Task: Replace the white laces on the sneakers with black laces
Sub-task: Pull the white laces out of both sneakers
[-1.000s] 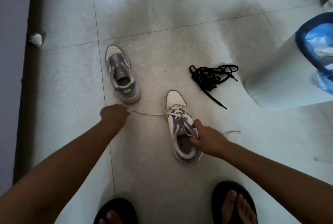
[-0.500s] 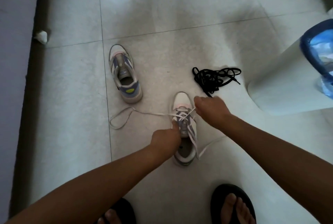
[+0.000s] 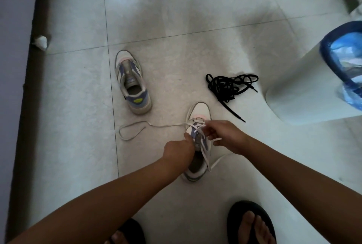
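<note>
Setting: pale tiled floor (image 3: 195, 18), seen from above by a standing person.
Near sneaker: white low-top sneaker with purple side panels (image 3: 197, 141), toe pointing away, standing on the floor under both hands.
White lace: flat white shoelace (image 3: 168, 125), partly threaded through the near sneaker's upper eyelets — one end runs left across the floor and closes in a loose loop, the other trails off to the right beside the heel.
Left hand: left hand (image 3: 179, 149), fingers curled, thumb against the sneaker's left side by the eyelets; whether it grips the shoe or only presses it cannot be told.
Right hand: right hand (image 3: 223, 136), fingers bent over the crossed lacing near the toe, pinching a strand of the white lace.
Far sneaker: matching unlaced sneaker with a yellow-green heel tab (image 3: 132, 83), well to the left and further away.
Black laces: tangled bundle of black shoelaces (image 3: 229, 87), on the floor beyond the right hand — touched by neither hand.
Surroundings: white bin with a blue liner (image 3: 305, 87) at right; black sandals (image 3: 251, 222) on the person's feet.
</note>
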Tool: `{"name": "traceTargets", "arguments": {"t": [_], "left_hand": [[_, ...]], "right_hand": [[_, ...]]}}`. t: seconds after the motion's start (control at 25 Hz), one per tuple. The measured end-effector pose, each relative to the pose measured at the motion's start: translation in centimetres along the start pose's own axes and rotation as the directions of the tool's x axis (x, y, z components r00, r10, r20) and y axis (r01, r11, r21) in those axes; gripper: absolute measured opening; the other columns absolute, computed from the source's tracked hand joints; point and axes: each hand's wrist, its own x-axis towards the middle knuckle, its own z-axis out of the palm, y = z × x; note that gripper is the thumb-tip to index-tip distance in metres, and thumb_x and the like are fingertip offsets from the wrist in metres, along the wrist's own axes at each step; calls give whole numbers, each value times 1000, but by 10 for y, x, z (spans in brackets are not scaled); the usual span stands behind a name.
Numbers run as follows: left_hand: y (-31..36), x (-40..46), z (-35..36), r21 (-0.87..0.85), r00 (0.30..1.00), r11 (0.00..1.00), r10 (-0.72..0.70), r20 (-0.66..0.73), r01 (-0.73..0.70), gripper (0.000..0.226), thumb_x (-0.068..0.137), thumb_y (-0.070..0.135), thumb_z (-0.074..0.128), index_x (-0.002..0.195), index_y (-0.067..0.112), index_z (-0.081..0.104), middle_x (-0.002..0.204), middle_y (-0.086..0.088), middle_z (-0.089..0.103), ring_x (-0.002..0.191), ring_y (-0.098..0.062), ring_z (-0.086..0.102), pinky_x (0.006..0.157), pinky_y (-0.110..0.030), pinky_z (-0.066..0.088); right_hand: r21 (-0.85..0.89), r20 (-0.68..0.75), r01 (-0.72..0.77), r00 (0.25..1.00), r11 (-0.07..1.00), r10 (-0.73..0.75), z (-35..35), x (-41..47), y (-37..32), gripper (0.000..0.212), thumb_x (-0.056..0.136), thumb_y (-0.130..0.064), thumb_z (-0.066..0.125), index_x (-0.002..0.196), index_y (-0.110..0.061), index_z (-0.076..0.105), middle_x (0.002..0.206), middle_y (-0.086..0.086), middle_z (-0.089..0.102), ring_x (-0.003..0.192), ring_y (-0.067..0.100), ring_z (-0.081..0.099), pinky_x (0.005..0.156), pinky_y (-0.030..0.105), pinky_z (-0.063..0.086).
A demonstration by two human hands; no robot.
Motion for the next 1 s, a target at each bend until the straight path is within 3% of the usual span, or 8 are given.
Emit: {"name": "traceTargets", "arguments": {"t": [0.12,0.2,0.28,0.44,0.6,0.8,0.88,1.0], "left_hand": [[-1,-1,1,7,1000,1000,8,-5,-8,55,97,9,34,145,-6,13,111,-12,64,92,-30,66,58,-30,35],[-1,-1,1,6,1000,1000,12,-15,-12,54,98,10,34,145,-7,13,111,-13,64,92,-30,66,59,-29,36],[-2,-1,1,7,1000,1000,19,-14,-19,55,98,10,35,145,-7,12,113,-12,64,93,-30,66,64,-30,37],[-2,1,1,-23,1000,1000,17,-9,-18,56,98,12,35,146,-6,12,116,-11,63,96,-29,65,70,-32,42],[-1,0,0,-42,1000,999,2,0,-2,56,98,12,35,146,-6,12,118,-12,62,99,-31,64,78,-36,46],[-2,-1,-1,-38,1000,999,13,-22,-13,57,97,11,38,146,-6,12,114,-12,63,95,-31,65,73,-34,46],[-2,-1,-1,-41,1000,999,12,-23,-13,57,98,12,38,146,-5,13,115,-12,63,95,-30,65,73,-33,46],[-1,-1,-2,-37,1000,999,14,-20,-15,56,98,13,36,146,-5,13,115,-12,63,95,-30,65,71,-32,44]], "right_hand": [[193,17,-33,999,981,31,-11,-3,-4,45,99,-43,37,87,-10,66,73,2,62,64,12,55,61,27,41],[287,-57,-11,998,958,28,-16,-5,-5,38,100,-35,38,89,-9,64,74,4,61,64,13,54,61,28,41],[259,-151,69,988,963,-30,-20,-9,-8,23,97,-22,46,85,-10,63,72,4,60,60,12,52,59,26,41],[305,-110,136,988,943,-107,-24,-14,-15,22,92,-13,47,78,-10,63,63,1,63,52,10,52,54,25,44],[135,-151,95,986,986,-75,-16,-11,-4,22,91,-11,47,76,-9,63,63,4,60,50,12,48,50,24,40],[-115,-154,-7,988,993,-11,4,-8,22,20,91,-23,56,79,-8,63,72,6,60,60,15,51,52,24,41],[-185,-179,32,982,982,-66,12,-7,23,25,90,-30,60,77,-9,60,72,4,60,62,15,52,53,25,42],[-311,-159,132,969,941,-189,18,-3,25,23,88,-22,64,77,-3,57,72,10,55,66,18,49,63,31,43]]}}
